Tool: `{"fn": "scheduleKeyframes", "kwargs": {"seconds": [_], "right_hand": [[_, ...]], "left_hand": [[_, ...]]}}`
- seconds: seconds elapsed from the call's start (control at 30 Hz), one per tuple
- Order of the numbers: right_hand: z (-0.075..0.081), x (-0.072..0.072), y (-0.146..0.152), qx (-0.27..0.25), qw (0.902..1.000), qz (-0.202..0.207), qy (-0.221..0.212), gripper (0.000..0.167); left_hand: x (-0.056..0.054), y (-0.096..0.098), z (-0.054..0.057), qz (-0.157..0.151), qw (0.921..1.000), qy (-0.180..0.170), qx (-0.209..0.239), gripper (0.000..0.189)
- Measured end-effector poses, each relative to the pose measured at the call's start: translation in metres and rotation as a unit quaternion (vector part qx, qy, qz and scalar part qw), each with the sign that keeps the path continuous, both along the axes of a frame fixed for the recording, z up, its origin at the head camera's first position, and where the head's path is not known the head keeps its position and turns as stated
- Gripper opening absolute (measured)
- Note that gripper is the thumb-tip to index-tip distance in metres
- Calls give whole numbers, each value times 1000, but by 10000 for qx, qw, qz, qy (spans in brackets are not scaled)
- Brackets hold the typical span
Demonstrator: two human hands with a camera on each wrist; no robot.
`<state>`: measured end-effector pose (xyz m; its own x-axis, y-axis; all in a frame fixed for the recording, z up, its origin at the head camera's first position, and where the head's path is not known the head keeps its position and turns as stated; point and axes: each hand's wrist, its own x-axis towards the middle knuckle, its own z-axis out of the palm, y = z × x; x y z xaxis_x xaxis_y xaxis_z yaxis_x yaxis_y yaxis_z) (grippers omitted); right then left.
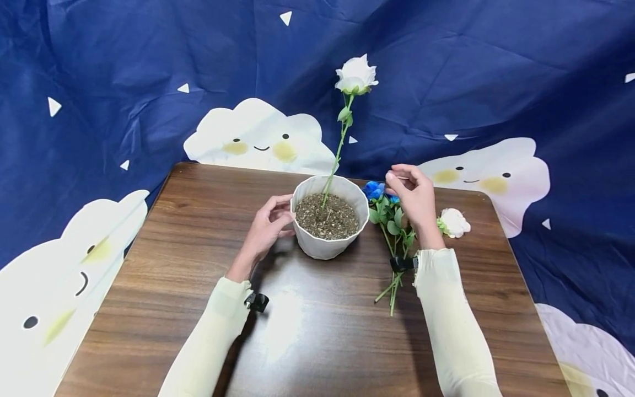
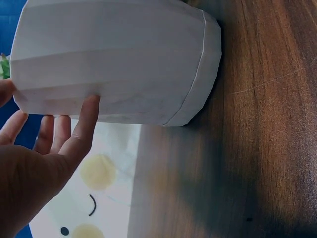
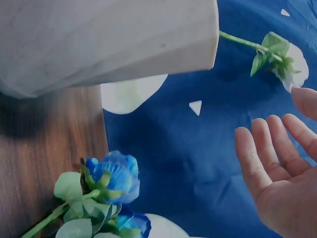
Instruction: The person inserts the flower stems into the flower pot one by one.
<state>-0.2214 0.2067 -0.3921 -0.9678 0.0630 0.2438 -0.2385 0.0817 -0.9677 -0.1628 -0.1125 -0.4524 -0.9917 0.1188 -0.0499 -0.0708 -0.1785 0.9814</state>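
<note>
A white flower pot (image 1: pixel 324 248) filled with soil (image 1: pixel 327 220) stands on the table. One white rose (image 1: pixel 356 76) rises from the soil on a green stem, leaning a little to the right. My left hand (image 1: pixel 270 226) touches the pot's left side, thumb and fingertips spread along the wall near the rim in the left wrist view. To the right of the pot, my right hand (image 1: pixel 414 196) is raised above the blue roses (image 1: pixel 374 190), holding nothing. Its fingers are loosely bent and apart from the pot in the right wrist view.
The blue roses lie on the brown wooden table (image 1: pixel 198 231), their stems (image 1: pixel 394 292) pointing toward the front. A second white rose (image 1: pixel 453 223) lies right of my right wrist. Behind the table hangs a blue cloth (image 1: pixel 421 66) printed with smiling clouds.
</note>
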Motion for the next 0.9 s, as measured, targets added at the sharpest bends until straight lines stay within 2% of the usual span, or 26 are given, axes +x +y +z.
{"fn": "scheduleKeyframes", "kwargs": {"seconds": [0.13, 0.27, 0.4, 0.57, 0.7, 0.9], "right_hand": [[-4, 2, 7, -143, 9993, -288, -163, 28], [-7, 4, 15, -564, 9962, -591, -290, 21], [-11, 6, 24, -714, 9930, -842, -425, 17], [-17, 7, 34, -842, 9882, -1098, -658, 24], [-27, 5, 41, -963, 9843, -1170, -911, 26], [-47, 2, 54, -1093, 9754, -1367, -1343, 15]], "left_hand": [[0, 0, 1, -13, 10000, 15, -25, 49], [0, 0, 1, -33, 10000, 0, 4, 50], [1, 1, 0, -48, 10000, -14, 33, 50], [2, 1, 0, -33, 10000, -18, -3, 50], [1, 1, 1, -13, 10000, -1, 27, 50], [1, 0, 1, -23, 10000, 5, 25, 50]]}}
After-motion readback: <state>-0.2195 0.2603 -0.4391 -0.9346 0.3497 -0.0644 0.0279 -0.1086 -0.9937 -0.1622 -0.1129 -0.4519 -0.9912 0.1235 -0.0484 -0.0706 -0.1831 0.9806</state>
